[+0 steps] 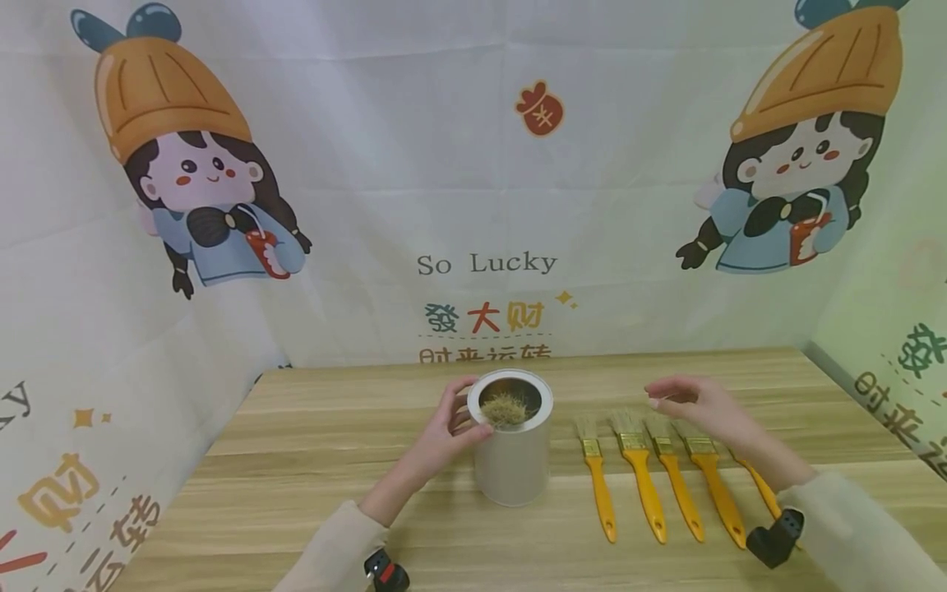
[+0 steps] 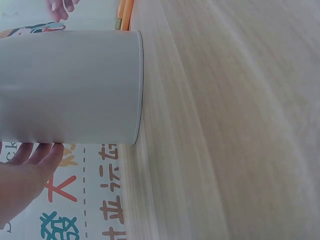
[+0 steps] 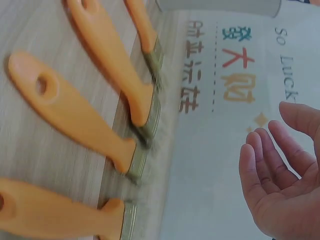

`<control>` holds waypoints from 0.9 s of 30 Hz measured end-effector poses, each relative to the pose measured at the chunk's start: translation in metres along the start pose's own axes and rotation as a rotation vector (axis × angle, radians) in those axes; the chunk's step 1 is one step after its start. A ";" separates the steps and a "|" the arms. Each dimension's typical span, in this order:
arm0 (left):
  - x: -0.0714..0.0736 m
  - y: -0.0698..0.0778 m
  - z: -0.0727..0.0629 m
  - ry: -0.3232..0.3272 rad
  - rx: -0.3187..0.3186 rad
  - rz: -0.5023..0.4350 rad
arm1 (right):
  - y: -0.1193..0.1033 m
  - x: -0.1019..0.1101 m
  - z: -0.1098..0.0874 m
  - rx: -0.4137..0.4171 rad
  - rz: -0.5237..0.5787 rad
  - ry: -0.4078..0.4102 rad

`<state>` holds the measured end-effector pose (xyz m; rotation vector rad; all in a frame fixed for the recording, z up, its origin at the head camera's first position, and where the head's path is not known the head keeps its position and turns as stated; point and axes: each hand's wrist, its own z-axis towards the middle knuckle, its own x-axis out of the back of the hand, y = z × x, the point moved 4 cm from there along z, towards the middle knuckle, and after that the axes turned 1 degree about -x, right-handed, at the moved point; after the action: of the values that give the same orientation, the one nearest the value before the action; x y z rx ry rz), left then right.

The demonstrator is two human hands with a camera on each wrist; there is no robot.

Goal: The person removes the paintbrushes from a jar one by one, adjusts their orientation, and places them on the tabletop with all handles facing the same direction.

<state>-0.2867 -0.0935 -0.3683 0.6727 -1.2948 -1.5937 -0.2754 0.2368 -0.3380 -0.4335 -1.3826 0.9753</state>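
Observation:
A light grey paint can [image 1: 512,469] stands upright on the table, its round mouth ringed by a wide rim. Inside the mouth shows a tan, bristly tuft [image 1: 505,409]. My left hand [image 1: 447,432] grips the can near the top, thumb at the front of the rim and fingers around the left and far side. To the can's right, several paintbrushes [image 1: 644,485] with yellow handles lie side by side, bristles pointing away from me. Raised above their bristle ends is my right hand [image 1: 703,407], fingers loosely bent and holding nothing; the right wrist view shows its bare palm [image 3: 285,200].
The wood-grain table [image 1: 296,469] ends at the back against a printed cloth [image 1: 355,312], which also hangs at both sides. Small black cameras sit on both wrists. My right forearm passes over the rightmost brush [image 1: 762,485], hiding part of it.

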 end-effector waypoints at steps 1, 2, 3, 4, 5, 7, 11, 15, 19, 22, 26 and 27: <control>0.000 0.000 0.000 -0.001 -0.005 0.000 | -0.002 -0.002 0.000 0.008 0.001 -0.006; 0.000 0.000 0.000 -0.001 -0.007 0.001 | -0.005 -0.004 0.000 0.013 0.004 -0.014; 0.000 0.000 0.000 -0.003 -0.010 0.001 | -0.007 -0.007 0.001 0.019 0.004 -0.021; 0.000 0.000 0.001 -0.005 -0.014 0.001 | -0.009 -0.009 0.001 0.019 0.007 -0.028; 0.000 0.000 0.001 -0.004 -0.012 0.001 | -0.010 -0.012 0.000 0.015 0.009 -0.037; 0.000 0.000 0.000 -0.001 -0.007 0.000 | -0.013 -0.017 0.000 0.014 0.016 -0.051; 0.000 0.001 0.000 0.004 0.005 -0.003 | -0.020 -0.026 0.001 0.029 0.048 -0.069; 0.000 0.001 0.000 0.004 0.003 -0.007 | -0.027 -0.035 0.001 0.044 0.055 -0.082; 0.000 0.000 0.001 0.003 0.000 -0.008 | -0.034 -0.043 0.001 0.055 0.064 -0.099; 0.000 0.000 0.001 0.002 0.001 -0.008 | -0.041 -0.049 0.001 0.078 0.090 -0.112; 0.000 0.000 0.001 -0.004 -0.005 -0.005 | -0.052 -0.056 0.003 0.123 0.134 -0.117; 0.000 0.000 0.001 -0.005 -0.006 -0.004 | -0.054 -0.057 0.004 0.132 0.138 -0.114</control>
<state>-0.2873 -0.0930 -0.3681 0.6685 -1.2926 -1.6023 -0.2561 0.1603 -0.3310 -0.3831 -1.3940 1.2128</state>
